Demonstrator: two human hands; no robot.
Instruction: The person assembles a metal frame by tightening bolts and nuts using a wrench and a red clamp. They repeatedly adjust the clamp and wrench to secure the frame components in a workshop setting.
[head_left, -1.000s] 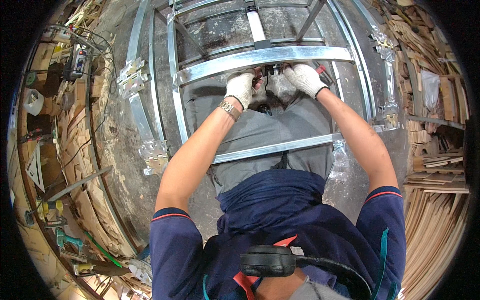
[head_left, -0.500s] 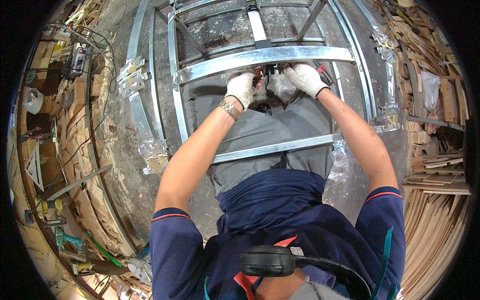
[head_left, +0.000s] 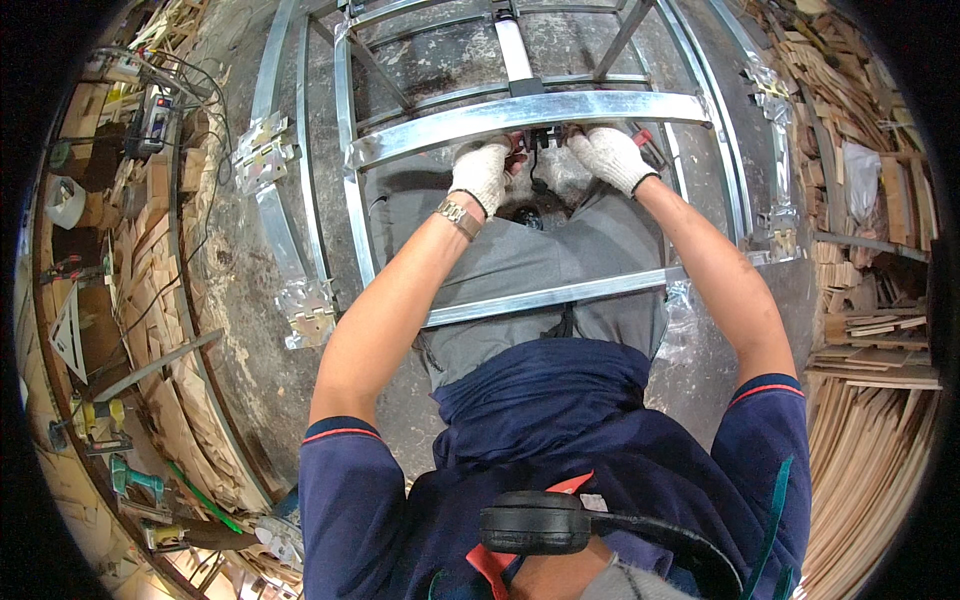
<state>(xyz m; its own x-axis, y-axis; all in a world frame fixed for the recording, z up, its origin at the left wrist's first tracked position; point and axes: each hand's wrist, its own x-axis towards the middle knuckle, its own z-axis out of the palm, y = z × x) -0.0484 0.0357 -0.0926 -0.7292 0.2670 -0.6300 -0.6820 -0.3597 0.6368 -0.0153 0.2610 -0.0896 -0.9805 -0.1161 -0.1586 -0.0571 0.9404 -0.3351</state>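
Note:
Both my hands wear white knit gloves and work close together at the near edge of a wide metal crossbar [head_left: 530, 122]. My left hand [head_left: 480, 172] is closed, with a small dark-red thing [head_left: 517, 150] at its fingertips that I cannot make out. Across from it, my right hand [head_left: 611, 158] has its fingers curled in beside a black bracket [head_left: 548, 137]; the bar partly hides the fingertips. A dark cable [head_left: 537, 172] hangs from the bracket between the hands. Beyond the bar runs a white actuator tube [head_left: 514, 48] with a black end.
My legs extend under the frame's near crosspiece [head_left: 550, 295]. Hinged metal plates [head_left: 264, 155] sit along the outer left rail. A red object [head_left: 643, 138] lies beyond my right hand. Wood strips [head_left: 165, 300] fill the left side, with a teal power tool [head_left: 137, 480]; stacked boards [head_left: 870, 480] stand right.
My left hand has turned slightly, and more of the dark-red thing shows at its fingertips. My right hand stays in nearly the same place. The frame has not moved.

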